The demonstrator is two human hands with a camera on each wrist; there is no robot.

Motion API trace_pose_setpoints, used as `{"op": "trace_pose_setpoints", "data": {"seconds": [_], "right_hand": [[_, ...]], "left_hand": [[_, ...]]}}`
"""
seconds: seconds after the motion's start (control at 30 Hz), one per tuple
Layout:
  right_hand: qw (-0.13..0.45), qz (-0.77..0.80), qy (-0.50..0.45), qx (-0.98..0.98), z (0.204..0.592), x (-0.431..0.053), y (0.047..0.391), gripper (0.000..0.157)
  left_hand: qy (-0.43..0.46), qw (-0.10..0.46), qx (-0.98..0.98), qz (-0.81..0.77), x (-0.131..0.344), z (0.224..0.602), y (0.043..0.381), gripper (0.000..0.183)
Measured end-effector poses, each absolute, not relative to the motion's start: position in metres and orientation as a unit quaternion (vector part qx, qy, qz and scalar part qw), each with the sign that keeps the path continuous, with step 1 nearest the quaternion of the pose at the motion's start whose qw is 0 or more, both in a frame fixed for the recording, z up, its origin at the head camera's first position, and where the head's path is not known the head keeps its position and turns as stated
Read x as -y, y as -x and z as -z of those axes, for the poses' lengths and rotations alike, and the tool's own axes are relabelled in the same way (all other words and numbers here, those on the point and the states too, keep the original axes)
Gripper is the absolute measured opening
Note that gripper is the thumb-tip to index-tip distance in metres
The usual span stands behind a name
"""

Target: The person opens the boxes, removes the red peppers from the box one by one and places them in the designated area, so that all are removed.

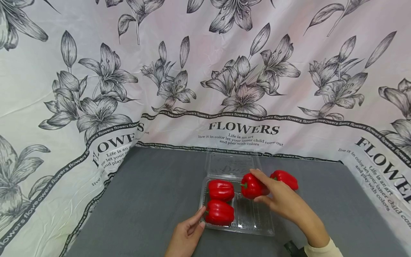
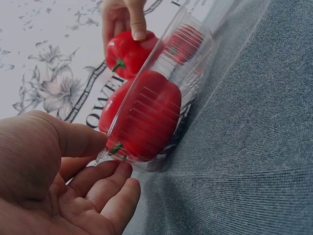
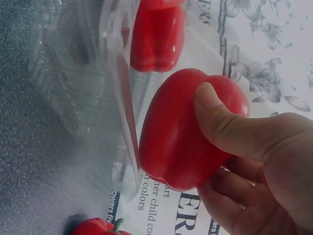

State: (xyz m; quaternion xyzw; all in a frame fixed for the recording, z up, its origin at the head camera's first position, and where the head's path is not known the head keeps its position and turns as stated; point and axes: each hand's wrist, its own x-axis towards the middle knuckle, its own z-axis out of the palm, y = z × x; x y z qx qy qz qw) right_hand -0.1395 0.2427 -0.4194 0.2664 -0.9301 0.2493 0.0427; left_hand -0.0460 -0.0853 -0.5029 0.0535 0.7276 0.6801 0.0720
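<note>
My right hand (image 1: 278, 197) grips a red bell pepper (image 1: 252, 186) with a green stem, thumb on one side and fingers on the other. In the head view that pepper overlaps the back right part of a clear plastic clamshell box (image 1: 253, 217). Two more red peppers lie in the box's left half, a back pepper (image 1: 221, 190) and a front pepper (image 1: 219, 213). My left hand (image 1: 187, 232) pinches the box's left rim beside the front pepper, as the left wrist view shows with the thumb (image 2: 83, 139) on the rim.
Another red pepper (image 1: 285, 179) lies on the grey tabletop (image 1: 154, 192) to the right of the box. The box's open lid (image 1: 231, 164) lies back toward the flower-printed curtain (image 1: 244, 89). A dark object (image 1: 292, 248) shows near the right sleeve.
</note>
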Motion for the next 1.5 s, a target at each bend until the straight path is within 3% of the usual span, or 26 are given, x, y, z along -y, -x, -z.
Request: {"op": "trace_pose_setpoints", "data": {"seconds": [1.5], "right_hand": [[0.099,-0.241,-0.249,0.933,0.409,-0.277,0.14,0.093]], "left_hand": [[-0.049,0.076,-0.733,-0.675,0.085,0.506,0.047,0.047]]}}
